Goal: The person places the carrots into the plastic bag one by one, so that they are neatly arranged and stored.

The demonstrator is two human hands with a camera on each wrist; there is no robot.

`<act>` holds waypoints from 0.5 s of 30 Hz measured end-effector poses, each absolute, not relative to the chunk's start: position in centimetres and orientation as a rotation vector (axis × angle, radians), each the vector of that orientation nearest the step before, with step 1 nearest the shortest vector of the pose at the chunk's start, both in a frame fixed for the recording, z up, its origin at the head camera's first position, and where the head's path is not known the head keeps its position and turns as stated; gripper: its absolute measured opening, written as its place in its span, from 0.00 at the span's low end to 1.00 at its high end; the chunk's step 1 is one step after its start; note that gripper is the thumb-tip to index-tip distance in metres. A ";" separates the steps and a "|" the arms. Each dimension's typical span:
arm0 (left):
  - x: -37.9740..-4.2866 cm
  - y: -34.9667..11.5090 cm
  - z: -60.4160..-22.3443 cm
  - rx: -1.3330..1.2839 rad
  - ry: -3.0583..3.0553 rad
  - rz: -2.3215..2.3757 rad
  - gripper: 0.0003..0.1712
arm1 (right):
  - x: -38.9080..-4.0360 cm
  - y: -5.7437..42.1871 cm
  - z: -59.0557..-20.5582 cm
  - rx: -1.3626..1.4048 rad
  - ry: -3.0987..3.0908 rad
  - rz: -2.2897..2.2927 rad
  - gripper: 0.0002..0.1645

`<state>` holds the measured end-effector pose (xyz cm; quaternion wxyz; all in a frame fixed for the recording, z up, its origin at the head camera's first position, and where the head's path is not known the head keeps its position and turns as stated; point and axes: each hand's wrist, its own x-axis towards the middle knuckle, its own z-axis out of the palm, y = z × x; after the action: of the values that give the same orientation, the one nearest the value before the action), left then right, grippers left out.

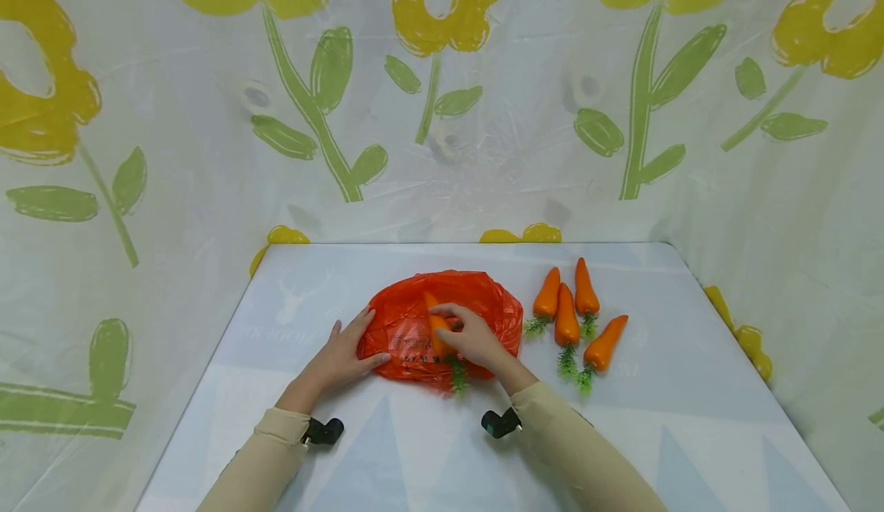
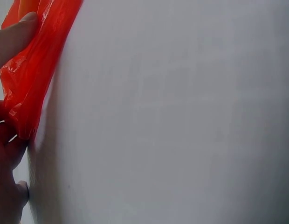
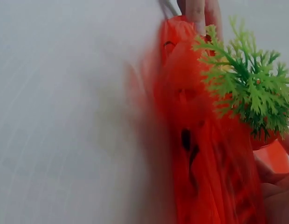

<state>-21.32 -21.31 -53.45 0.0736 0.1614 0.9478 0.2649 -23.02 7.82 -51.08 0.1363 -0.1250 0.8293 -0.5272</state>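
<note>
A red plastic bag [image 1: 407, 320] lies on the table, dark print on its near side. My left hand [image 1: 345, 352] rests against the bag's left side with spread fingers, thumb at the near edge. In the left wrist view that thumb [image 2: 16, 39] lies over the red plastic. My right hand [image 1: 473, 335] holds an orange carrot [image 1: 435, 316] over the bag, tip pointing away. The carrot's green leaves [image 3: 256, 88] hang toward the near edge and show large in the right wrist view. My right palm hides part of the carrot.
Several more orange carrots with green leaves, among them a middle carrot [image 1: 566, 316] and a rightmost carrot [image 1: 608, 341], lie right of the bag. The white table [image 1: 691, 389] has blue triangle prints. A flower-patterned curtain [image 1: 511, 151] hangs behind and at both sides.
</note>
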 end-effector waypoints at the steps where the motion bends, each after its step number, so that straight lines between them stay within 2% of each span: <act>1: -21.3 -21.3 -53.4 0.483 2.843 0.793 0.58 | -23.1 7.7 -51.1 -0.361 2.402 -1.523 0.23; 15: -21.2 -21.1 -53.3 0.469 2.847 0.786 0.58 | -22.9 5.8 -50.9 -0.354 2.397 -1.516 0.22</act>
<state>-21.15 -21.09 -53.33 0.0752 0.1563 0.9493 0.2622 -22.87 5.77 -50.90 0.1411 -0.1227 0.8302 -0.5251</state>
